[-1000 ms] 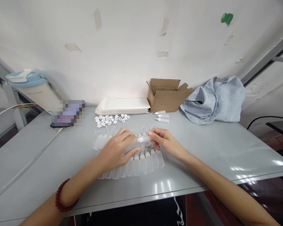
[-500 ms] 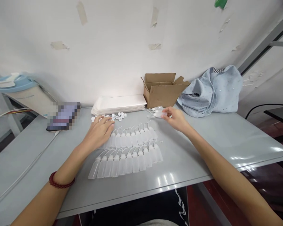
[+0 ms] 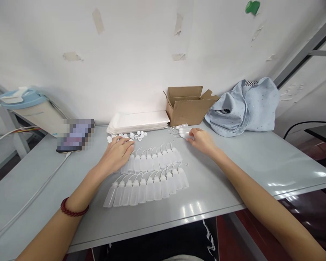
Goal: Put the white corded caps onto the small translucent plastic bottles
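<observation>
My left hand (image 3: 116, 154) lies palm down at the left end of the rear bottle row, its fingers stretched towards small white caps (image 3: 139, 136). Some caps are partly hidden by those fingers. My right hand (image 3: 202, 140) pinches a small translucent squeeze bottle (image 3: 189, 137) with a thin curved spout, close to the tabletop. Just beyond it lie a few similar bottles (image 3: 182, 126), spouts to the left. Two slanting rows of such bottles lie between my hands: a rear row (image 3: 154, 162) and a front row (image 3: 142, 192), their curved spouts pointing away from me.
On the grey table (image 3: 212, 185), a stack of white envelopes (image 3: 141, 119) and an open cardboard box (image 3: 188, 110) stand against the wall. A light blue cloth bag (image 3: 258, 107) sits at right. A phone (image 3: 76, 136) on a cable leans against a lidded jug (image 3: 38, 114) at left.
My right hand has come down slightly towards the table with the bottle in its fingers. My left hand stays nearly still by the caps. The whole view has shifted a little.
</observation>
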`<action>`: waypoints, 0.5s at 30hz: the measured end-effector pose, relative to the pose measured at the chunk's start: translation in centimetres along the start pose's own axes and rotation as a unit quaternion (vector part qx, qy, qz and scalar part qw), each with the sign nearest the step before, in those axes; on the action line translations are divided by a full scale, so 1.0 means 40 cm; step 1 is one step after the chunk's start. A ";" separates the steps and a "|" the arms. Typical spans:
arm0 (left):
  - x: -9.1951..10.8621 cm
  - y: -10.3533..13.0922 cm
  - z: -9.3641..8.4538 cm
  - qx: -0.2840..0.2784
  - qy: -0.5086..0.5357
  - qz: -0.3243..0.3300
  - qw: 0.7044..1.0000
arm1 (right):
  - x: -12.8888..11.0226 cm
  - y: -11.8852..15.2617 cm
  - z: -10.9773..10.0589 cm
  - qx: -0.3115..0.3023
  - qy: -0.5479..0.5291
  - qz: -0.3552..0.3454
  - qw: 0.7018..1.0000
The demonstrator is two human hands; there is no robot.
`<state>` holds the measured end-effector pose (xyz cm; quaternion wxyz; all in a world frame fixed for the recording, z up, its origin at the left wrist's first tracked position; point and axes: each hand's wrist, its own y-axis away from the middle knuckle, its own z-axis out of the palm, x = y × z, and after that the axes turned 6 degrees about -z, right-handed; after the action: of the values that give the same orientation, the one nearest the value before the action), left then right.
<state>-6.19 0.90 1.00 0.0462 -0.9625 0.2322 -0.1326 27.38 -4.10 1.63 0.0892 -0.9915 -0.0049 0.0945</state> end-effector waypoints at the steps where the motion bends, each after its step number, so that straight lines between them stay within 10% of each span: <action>1: -0.001 -0.001 -0.001 0.004 0.002 0.000 1.000 | 0.001 -0.001 0.000 0.002 0.006 0.002 1.000; 15: 0.101 0.057 -0.066 0.047 0.239 -0.059 0.968 | -0.038 0.024 -0.032 0.051 -0.010 -0.049 0.997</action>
<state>-4.45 -3.07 4.15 0.0268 -0.9115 0.1732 -0.3720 26.10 -5.30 2.97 0.1443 -0.9832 -0.0500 0.0996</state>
